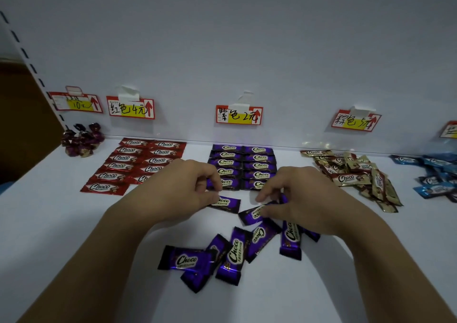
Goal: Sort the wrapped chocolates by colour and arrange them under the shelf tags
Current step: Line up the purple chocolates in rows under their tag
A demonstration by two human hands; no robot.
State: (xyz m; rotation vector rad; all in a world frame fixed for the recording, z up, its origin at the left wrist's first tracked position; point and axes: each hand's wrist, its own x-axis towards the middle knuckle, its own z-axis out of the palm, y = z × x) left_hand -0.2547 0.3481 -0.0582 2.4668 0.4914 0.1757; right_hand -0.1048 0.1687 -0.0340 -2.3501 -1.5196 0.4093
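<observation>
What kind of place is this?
Probably a shop shelf: handwritten price tags on the back wall, red chocolates and purple chocolates in rows beneath them, a slotted upright at the left.

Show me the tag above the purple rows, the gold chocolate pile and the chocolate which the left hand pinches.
purple-row tag (239, 115): head view, yellow middle.
gold chocolate pile (347, 178): head view, front wrapper's logo.
pinched purple chocolate (228, 204): head view, wrapper's right half.

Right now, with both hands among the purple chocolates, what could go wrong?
The left hand, pinching a purple bar, and right hand, pinching a tilted bar, work at the front of the neat purple rows; a nudge could skew them. The left hand sits close to the red rows and might drag one askew.
</observation>
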